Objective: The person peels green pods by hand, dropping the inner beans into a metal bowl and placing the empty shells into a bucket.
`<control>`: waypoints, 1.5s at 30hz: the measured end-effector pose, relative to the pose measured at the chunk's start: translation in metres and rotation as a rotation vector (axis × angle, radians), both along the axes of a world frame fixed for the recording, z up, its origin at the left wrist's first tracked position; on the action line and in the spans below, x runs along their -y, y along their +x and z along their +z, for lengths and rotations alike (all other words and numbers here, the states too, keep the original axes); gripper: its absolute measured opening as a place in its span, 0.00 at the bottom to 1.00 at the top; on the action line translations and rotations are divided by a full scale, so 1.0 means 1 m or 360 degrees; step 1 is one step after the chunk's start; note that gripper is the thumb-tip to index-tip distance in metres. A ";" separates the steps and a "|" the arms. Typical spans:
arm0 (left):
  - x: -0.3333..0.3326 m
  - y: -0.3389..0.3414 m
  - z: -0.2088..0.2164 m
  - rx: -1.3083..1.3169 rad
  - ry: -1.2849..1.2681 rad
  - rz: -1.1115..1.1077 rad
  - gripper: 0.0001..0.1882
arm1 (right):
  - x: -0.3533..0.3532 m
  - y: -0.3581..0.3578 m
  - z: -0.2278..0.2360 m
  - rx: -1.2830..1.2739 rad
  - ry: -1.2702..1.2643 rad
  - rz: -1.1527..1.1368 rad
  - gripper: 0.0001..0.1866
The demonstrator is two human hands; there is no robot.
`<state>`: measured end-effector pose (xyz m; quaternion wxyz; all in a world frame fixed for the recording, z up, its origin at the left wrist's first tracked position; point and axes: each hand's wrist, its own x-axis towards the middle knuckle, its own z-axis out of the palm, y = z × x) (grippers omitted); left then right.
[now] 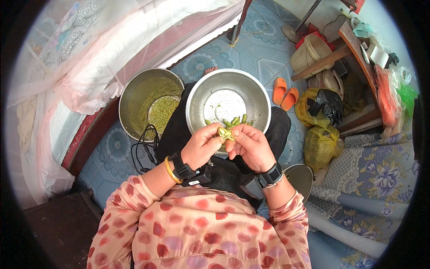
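Narrow pinches on both sides: left hand [202, 148] and right hand [251, 147] hold a pale green pod [225, 133] between them, and it looks split open. They're right above the near side of a metal colander [258, 105] on the lap [280, 127], likely so dropped bits land inside. More pods [235, 120] lie at that near side, seemingly for easy reach. Over left, a pot [133, 96] holds green beans [162, 113], apparently placed handy for that arm.

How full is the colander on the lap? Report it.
Nearly empty: some green pods lie at the near side of the colander, while most of its pale bottom shows.
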<state>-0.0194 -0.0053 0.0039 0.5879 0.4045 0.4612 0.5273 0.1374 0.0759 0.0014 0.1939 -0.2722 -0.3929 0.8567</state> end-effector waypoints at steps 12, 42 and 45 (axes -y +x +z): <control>-0.001 -0.019 -0.011 -0.0035 -0.0236 -0.0156 0.11 | 0.004 0.002 0.008 0.0481 0.0975 0.0094 0.06; 0.001 -0.012 -0.025 -0.0897 0.0261 -0.0232 0.11 | 0.011 0.005 0.000 0.0712 0.1788 0.0084 0.08; 0.002 -0.015 -0.023 -0.0479 -0.0097 -0.0314 0.10 | 0.010 0.005 0.001 0.0736 0.1698 0.0094 0.08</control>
